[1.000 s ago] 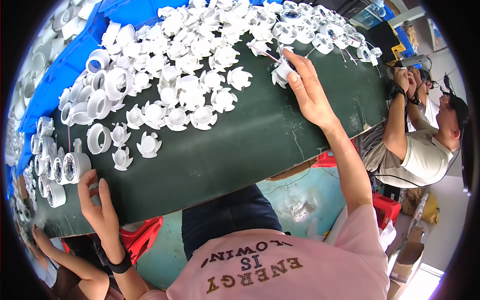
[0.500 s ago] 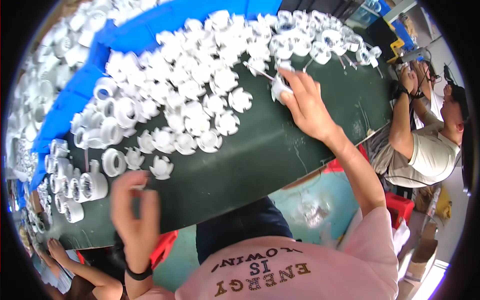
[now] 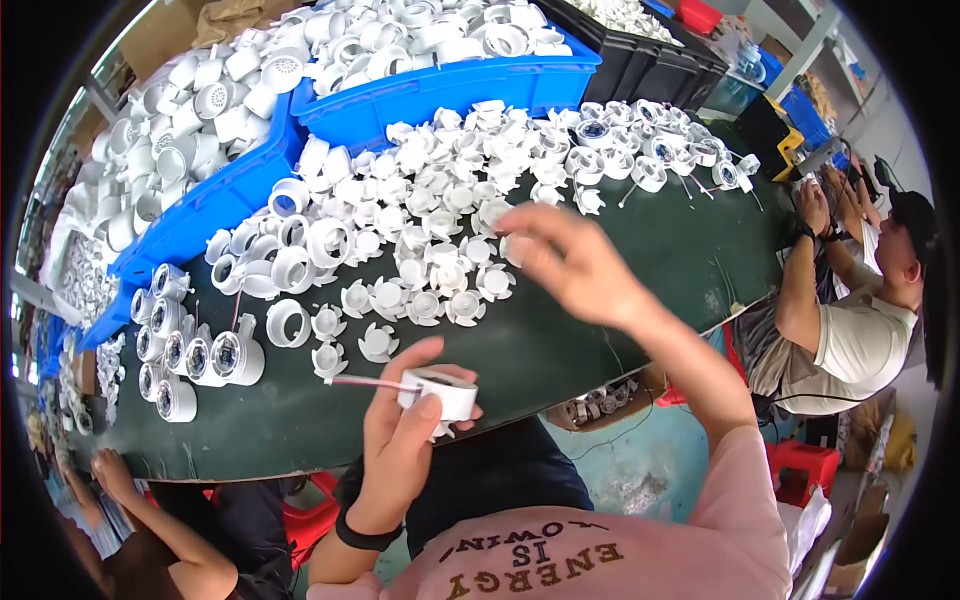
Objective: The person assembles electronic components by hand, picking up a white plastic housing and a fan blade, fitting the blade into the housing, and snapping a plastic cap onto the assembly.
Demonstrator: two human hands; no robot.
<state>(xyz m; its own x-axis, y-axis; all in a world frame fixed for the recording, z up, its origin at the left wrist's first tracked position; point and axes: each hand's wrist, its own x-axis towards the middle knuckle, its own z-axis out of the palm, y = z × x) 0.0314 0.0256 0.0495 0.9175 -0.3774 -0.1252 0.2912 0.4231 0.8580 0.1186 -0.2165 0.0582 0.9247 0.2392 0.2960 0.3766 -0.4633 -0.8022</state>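
Observation:
A short white cylindrical housing [image 3: 452, 399] with a thin wire lead [image 3: 365, 381] is gripped by my left hand [image 3: 393, 447], above the near table edge. A small white petal-shaped bit shows under the housing. My right hand [image 3: 590, 275] is over the table with its fingers stretched toward a heap of white bladed fan wheels [image 3: 440, 225]. Its fingertips are slightly blurred beside the nearest wheels, and I see nothing held in them. Left of the heap stand white open rings [image 3: 289, 323] and several assembled round housings [image 3: 237, 358].
Blue bins [image 3: 450, 90] heaped with white cups line the far side, and a black crate [image 3: 640, 55] stands beyond. More wired housings [image 3: 650, 175] lie at the far right of the green table [image 3: 640, 240]. Co-workers sit at the right [image 3: 850, 310] and lower left [image 3: 180, 545].
The wired housing was in my right hand over the far part of the table; now my left hand holds it near the front edge. My right hand is now without it, beside the fan wheels.

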